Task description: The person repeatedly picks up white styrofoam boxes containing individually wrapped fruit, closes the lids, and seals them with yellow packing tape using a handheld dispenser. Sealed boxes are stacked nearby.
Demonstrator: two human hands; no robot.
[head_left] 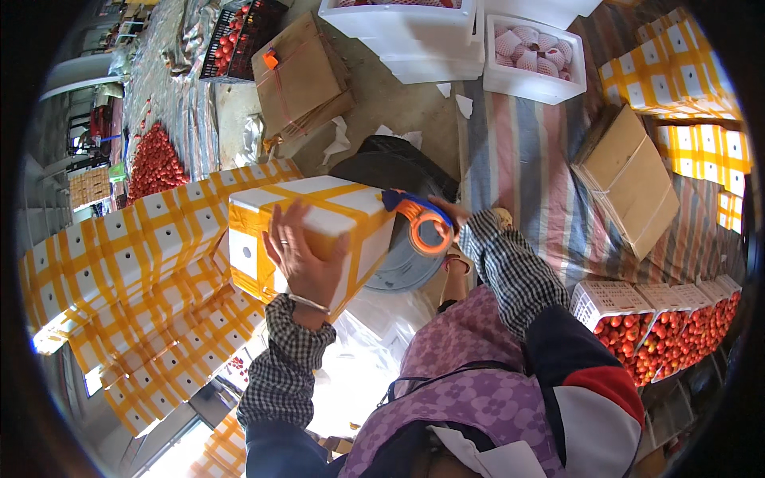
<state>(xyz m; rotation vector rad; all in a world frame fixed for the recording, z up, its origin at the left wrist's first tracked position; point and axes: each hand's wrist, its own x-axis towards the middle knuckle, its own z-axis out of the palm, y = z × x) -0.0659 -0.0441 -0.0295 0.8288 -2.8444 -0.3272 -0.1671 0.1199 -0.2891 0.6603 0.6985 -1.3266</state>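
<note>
In front of me is a white foam box (319, 195) with bands of yellow tape, tilted in the view. My left hand (303, 251) lies against its near side, fingers spread, and holds nothing. My right hand (450, 217) is closed round a blue and orange tape dispenser (428, 229). The dispenser's blue end touches or nearly touches the box's right corner; I cannot tell which. A grey round tub (406, 267) shows below and right of the box, partly hidden by it.
Taped foam boxes (119, 271) are stacked at left, more (673, 72) at far right. Flattened cardboard bundles (299, 76) lie ahead and at right. Crates of red fruit (625, 342) stand at lower right. An open foam box (532, 84) holds net-wrapped fruit. Paper scraps (339, 139) litter the floor.
</note>
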